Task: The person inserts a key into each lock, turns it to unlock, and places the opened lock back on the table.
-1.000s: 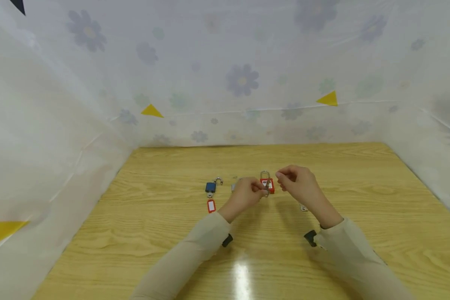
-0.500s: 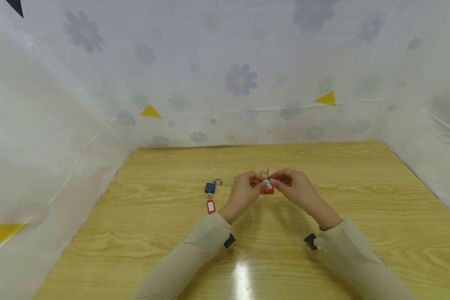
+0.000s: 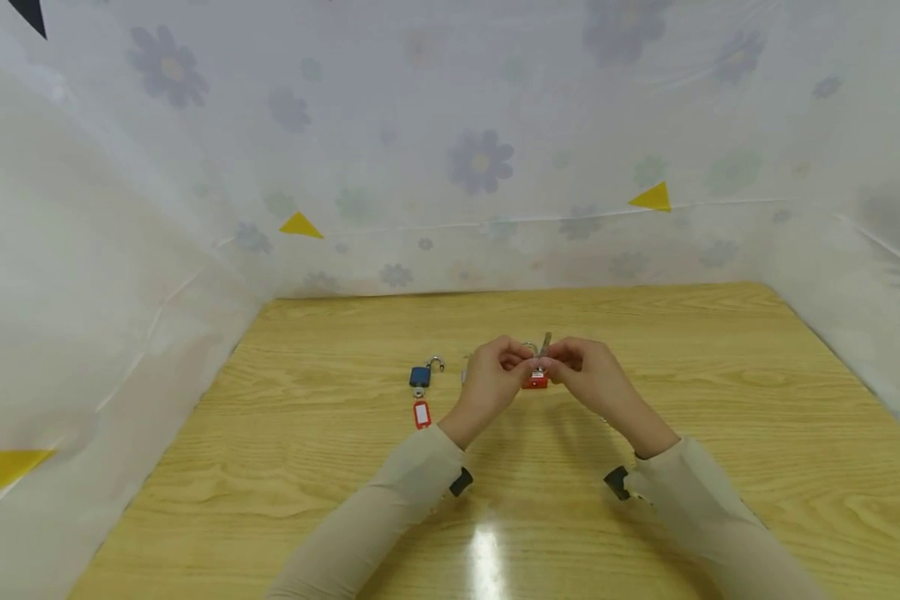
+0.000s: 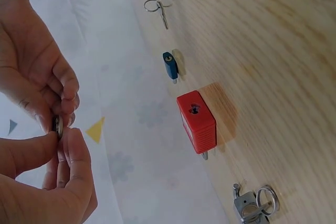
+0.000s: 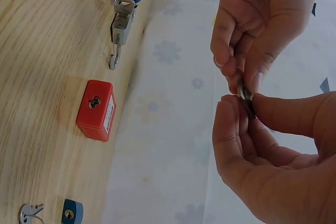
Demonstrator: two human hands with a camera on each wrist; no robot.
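We pinch one small metal key (image 3: 543, 348) between both hands, left hand (image 3: 489, 385) and right hand (image 3: 594, 379), fingers curled, above the red padlock (image 3: 536, 380).

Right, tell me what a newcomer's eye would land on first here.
First the two hands, left hand and right hand, meeting above the middle of the wooden table and pinching a small metal key between their fingertips. Just beyond them stands a red padlock, and to its left a blue padlock with its shackle open and a red key tag in front of it.
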